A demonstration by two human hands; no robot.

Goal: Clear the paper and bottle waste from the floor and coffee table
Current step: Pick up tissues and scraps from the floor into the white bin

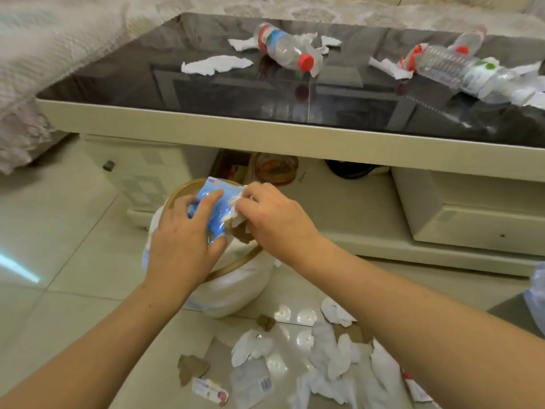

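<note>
Both hands hide most of the bin's (236, 261) mouth, so only a tan arc of rim and the white liner bulging below the wrists show; what already lies inside cannot be made out. The right edge cuts off a clear bottle (451, 69) on the coffee table (206, 128), and a bluish object at far right is too cropped to identify. Dark shapes on the shelf beyond the fingers are blurred.

The left hand (185, 240) reaches palm-down over the bin, fingers and thumb curled round a crumpled blue plastic wrapper (211, 205). The right hand (274, 219), touching that wrapper, pinches a wad of white paper (236, 209), with a brown scrap showing beneath its thumb.

Beyond both hands, a red-capped bottle (283, 50) lies on its side among torn paper towels (215, 64). Below the right forearm, white tissues (333, 361), a brown cardboard piece (191, 369) and a small printed packet (209, 391) litter the floor.
</note>
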